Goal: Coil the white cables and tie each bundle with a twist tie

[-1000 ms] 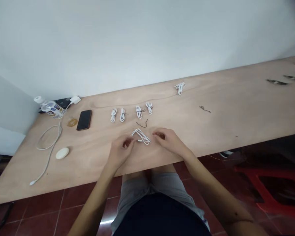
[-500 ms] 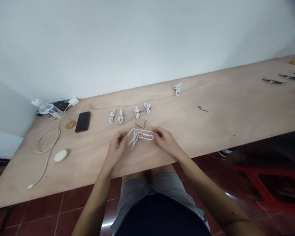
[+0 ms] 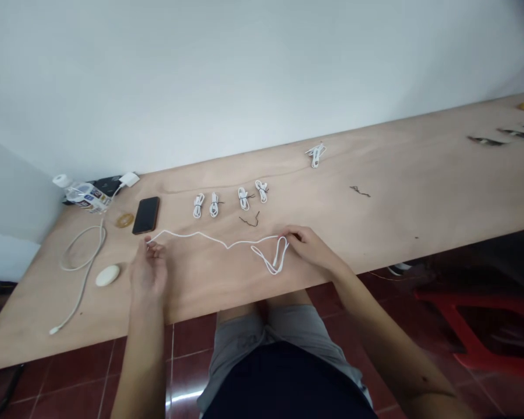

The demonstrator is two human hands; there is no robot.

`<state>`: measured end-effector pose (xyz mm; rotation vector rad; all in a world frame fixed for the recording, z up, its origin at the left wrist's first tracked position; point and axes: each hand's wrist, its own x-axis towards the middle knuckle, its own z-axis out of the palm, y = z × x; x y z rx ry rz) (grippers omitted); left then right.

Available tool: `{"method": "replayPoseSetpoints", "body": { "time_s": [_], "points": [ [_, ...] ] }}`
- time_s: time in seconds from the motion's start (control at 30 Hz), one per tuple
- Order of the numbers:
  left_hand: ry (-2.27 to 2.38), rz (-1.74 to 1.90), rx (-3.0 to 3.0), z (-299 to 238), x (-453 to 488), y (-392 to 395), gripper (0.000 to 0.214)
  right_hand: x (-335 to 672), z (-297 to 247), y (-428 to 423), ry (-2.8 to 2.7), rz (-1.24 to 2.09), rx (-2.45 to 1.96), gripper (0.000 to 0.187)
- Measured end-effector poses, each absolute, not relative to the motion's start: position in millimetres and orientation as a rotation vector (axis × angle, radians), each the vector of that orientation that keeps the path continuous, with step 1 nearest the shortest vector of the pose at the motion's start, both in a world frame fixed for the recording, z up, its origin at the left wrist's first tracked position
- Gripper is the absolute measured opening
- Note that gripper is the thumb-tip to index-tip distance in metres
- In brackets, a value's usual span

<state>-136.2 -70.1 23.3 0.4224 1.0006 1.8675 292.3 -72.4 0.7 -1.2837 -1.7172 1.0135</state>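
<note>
Left grip (image 3: 148, 270) pinches, fingertips together, on the end of a thin white cable (image 3: 187, 234); right grip (image 3: 310, 247) clamps the same cable beside a doubled loop (image 3: 274, 269), the line running between them over the desk (image 3: 397, 221); a hard pull leftward could swing that end into the black smartphone (image 3: 146, 215), while a slackened right grip could let the loop twist and snarl; coiled white cables (image 3: 243, 199) lie beyond, near enough to snag.

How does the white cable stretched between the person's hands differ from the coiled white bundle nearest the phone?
The white cable lies drawn out, while the white bundle is folded short. The cable reaches the left hand and right hand; the bundle touches neither. The cable has one loose loop; the bundle is compact. Both are thin and white.
</note>
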Motion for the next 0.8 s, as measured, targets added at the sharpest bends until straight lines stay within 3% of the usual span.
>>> {"method": "replayPoseSetpoints", "body": {
  "time_s": [0.2,0.43,0.8],
  "points": [
    [1.091,1.805,0.722,22.7,-97.0,-80.7,0.030,295.3,3.3,-72.3,-2.008,0.822,-1.253,0.031],
    [1.161,1.706,0.903,22.5,-55.8,-78.0,0.032,291.1,13.7,-70.3,-2.193,0.751,-1.235,0.018],
    [1.159,1.899,0.819,12.8,-62.7,-73.3,0.039,273.0,2.7,-69.3,-1.556,1.052,-1.138,0.036]
  ]
}}
